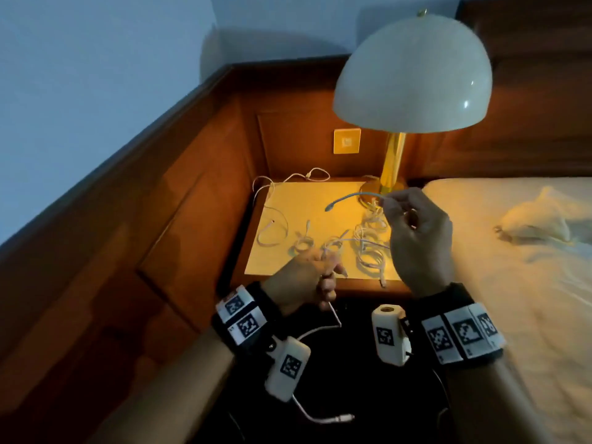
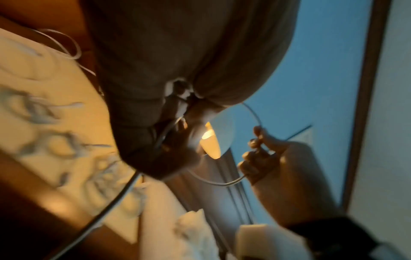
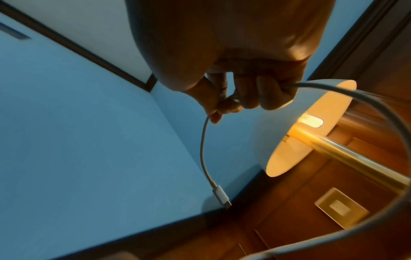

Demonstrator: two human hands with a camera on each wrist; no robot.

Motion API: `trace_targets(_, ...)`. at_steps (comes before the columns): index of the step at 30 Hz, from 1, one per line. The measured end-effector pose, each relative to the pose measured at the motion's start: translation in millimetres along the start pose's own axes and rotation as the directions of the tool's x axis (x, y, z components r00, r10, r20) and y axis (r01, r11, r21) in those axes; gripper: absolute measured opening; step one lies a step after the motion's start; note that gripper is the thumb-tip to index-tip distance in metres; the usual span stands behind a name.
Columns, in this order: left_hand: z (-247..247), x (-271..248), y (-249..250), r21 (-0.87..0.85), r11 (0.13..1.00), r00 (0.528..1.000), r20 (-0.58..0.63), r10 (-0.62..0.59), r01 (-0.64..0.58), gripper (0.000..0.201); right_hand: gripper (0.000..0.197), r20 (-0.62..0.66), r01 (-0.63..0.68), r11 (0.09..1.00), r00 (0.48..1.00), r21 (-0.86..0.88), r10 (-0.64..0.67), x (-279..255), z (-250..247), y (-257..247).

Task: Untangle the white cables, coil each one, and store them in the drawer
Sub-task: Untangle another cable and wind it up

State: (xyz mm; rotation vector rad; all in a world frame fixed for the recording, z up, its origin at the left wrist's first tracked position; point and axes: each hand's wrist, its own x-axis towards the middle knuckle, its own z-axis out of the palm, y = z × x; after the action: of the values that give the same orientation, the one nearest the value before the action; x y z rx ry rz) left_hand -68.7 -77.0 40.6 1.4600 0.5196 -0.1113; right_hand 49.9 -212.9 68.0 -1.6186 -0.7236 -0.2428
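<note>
My right hand (image 1: 413,219) is raised over the nightstand (image 1: 320,203) and pinches a white cable (image 1: 352,198) near its end; the plug (image 3: 221,198) hangs free to the left. My left hand (image 1: 307,277) is at the nightstand's front edge and grips another stretch of white cable (image 1: 333,312) that trails down below it. In the left wrist view this cable (image 2: 222,183) arcs from my left hand to my right hand (image 2: 264,154). Several coiled and tangled white cables (image 1: 368,248) lie on the nightstand top. No drawer is in view.
A lamp with a white dome shade (image 1: 413,75) and brass stem (image 1: 394,161) stands at the nightstand's back right. A wall switch plate (image 1: 347,141) is behind it. The bed (image 1: 512,251) lies to the right, wood panelling to the left.
</note>
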Motion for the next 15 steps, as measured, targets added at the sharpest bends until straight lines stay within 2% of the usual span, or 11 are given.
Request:
trace_targets(2, -0.8, 9.8, -25.8, 0.206, 0.975, 0.996, 0.004, -0.087, 0.085, 0.025, 0.012, 0.037, -0.034, 0.998, 0.999, -0.056, 0.036, -15.5, 0.6, 12.8)
trace_targets(4, -6.8, 12.4, -36.7, 0.533, 0.840, 0.994, -0.031, -0.107, 0.107, 0.022, 0.013, 0.103, -0.067, 0.993, 0.992, -0.100, 0.077, -25.2, -0.1, 25.0)
trace_targets(5, -10.2, 12.0, -38.3, 0.641, 0.761, 0.994, -0.084, -0.068, 0.106, 0.029, 0.014, 0.155, -0.098, 0.990, 0.981, -0.100, 0.112, -28.7, -1.0, 30.9)
trace_targets(6, -13.6, 12.9, -38.3, 0.669, 0.738, 0.990, -0.138, 0.010, 0.086, 0.034, 0.015, 0.220, -0.129, 0.988, 0.965, -0.087, 0.146, -31.4, -1.5, 34.9)
trace_targets(8, -13.5, 6.7, -28.0, 0.545, 0.838, 0.948, -0.248, 0.201, -0.035, 0.035, 0.017, 0.361, -0.161, 0.985, 0.916, -0.065, 0.173, -35.6, 0.4, 39.2)
trace_targets(10, -10.1, 1.7, -16.7, 0.401, 0.888, 0.920, -0.215, 0.328, -0.223, 0.040, 0.016, 0.450, -0.119, 0.991, 0.883, -0.059, 0.133, -38.9, 6.8, 39.4)
trace_targets(12, -1.0, -2.9, -11.4, 0.332, 0.900, 0.930, -0.136, 0.341, -0.282, 0.049, 0.012, 0.467, -0.080, 0.996, 0.880, -0.027, 0.083, -41.1, 15.6, 38.3)
trace_targets(15, 7.8, -8.0, -7.3, 0.169, 0.959, 0.958, -0.139, 0.252, -0.228, 0.058, 0.003, 0.427, -0.108, 0.992, 0.901, 0.059, 0.072, -41.9, 21.8, 41.2)
